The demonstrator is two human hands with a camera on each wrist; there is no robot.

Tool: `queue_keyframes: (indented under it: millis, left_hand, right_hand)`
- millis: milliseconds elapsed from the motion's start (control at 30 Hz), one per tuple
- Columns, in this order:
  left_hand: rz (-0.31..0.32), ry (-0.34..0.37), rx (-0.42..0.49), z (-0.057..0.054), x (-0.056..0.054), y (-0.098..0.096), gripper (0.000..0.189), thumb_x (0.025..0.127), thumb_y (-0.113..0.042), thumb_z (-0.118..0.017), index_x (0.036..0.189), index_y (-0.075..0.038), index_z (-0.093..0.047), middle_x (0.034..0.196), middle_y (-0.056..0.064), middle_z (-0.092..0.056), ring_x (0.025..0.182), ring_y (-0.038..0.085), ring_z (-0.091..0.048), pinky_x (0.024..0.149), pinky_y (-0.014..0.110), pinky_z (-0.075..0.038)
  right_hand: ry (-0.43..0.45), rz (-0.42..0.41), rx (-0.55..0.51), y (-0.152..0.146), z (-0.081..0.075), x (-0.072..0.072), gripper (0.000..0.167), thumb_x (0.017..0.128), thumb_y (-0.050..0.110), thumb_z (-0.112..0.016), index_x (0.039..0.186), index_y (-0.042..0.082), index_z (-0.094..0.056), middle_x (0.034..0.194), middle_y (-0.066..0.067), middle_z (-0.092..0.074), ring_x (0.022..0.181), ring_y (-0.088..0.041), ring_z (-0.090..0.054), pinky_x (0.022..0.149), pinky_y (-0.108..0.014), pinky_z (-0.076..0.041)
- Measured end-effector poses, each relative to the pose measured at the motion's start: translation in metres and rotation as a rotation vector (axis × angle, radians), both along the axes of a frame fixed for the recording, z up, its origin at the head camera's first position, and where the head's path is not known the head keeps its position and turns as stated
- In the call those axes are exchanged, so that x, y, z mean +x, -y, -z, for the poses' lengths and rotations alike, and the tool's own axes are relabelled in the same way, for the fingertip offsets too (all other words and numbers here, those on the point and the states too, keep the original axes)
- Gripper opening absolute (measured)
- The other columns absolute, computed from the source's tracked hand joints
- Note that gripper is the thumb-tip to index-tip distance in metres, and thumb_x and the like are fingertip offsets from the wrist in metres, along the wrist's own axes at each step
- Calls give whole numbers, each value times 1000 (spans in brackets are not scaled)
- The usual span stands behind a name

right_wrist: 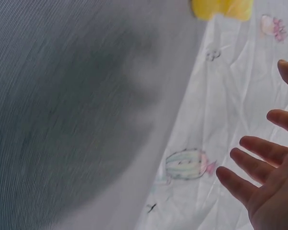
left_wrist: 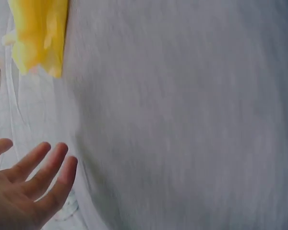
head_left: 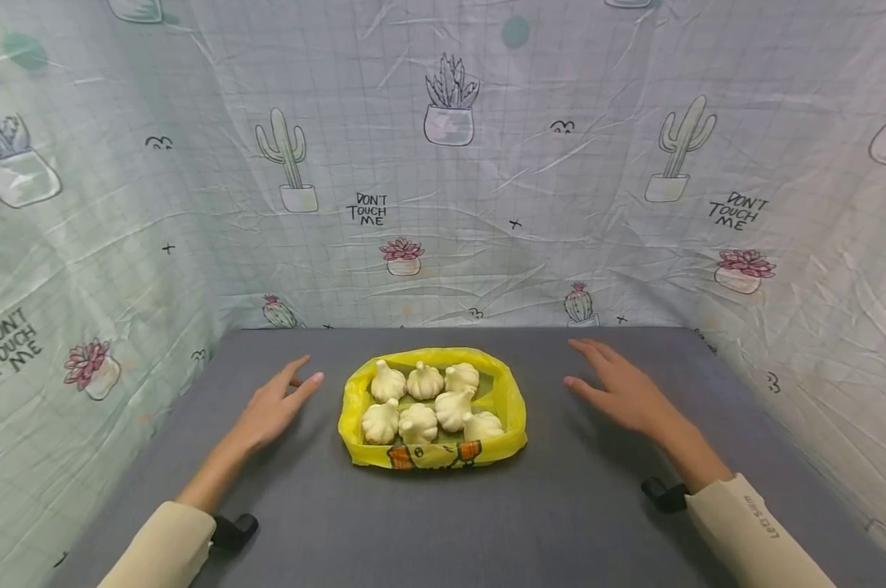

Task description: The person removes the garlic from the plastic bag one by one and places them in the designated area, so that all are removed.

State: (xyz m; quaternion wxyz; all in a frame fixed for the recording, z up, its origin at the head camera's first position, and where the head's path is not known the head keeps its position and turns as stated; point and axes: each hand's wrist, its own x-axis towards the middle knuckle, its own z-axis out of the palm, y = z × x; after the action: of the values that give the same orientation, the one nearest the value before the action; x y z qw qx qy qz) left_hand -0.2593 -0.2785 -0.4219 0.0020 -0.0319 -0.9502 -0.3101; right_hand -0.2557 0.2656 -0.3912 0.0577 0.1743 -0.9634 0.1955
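Cream sleeves (head_left: 751, 527) lie near; left hand (head_left: 270, 410) and right hand (head_left: 625, 394), fingers loosely spread, hold nothing, at either side of a yellow container (head_left: 514, 410) of garlic bulbs (head_left: 453, 410).

Soft diffuse light, faint shadows beside the hands (head_left: 269, 411) (head_left: 626, 398) on the grey table (head_left: 443, 523), wrist views hazy, blurred.
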Motion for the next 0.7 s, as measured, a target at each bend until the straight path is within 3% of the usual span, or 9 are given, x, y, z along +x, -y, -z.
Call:
queue_keyframes:
  millis: [167, 300, 500, 700]
  left_hand:
    - [7, 76, 193, 0, 3, -17, 78, 105, -64, -40, 166, -20, -24, 147, 27, -51, 108, 32, -69, 79, 42, -60]
    - [21, 98, 305, 3, 4, -29, 73, 105, -62, -42, 165, -24, -26, 147, 27, -53, 103, 28, -70, 72, 36, -61]
    - [34, 111, 348, 7, 3, -42, 73, 103, -64, -45, 165, -29, -27, 146, 24, -52, 99, 24, -68, 70, 36, -62]
    - [44, 127, 364, 8, 2, -50, 64, 106, -57, -45, 163, -33, -30, 147, 23, -50, 111, 30, -63, 72, 37, -61]
  right_hand:
    - [-15, -49, -89, 17, -1, -1, 72, 103, 49, -58, 160, 10, -37, 160, -19, -43, 145, -42, -43, 112, -68, -39]
    - [-31, -99, -128, 32, -2, -1, 68, 104, 44, -60, 159, 9, -39, 158, -18, -46, 143, -42, -46, 110, -66, -42]
    - [-44, -158, -177, 54, -2, 0, 64, 104, 34, -62, 158, 9, -40, 158, -17, -47, 140, -40, -50, 108, -62, -45]
    - [-3, -196, -266, 68, 2, -1, 60, 105, 32, -60, 158, 12, -40, 156, -16, -49, 140, -37, -51, 110, -58, -47]
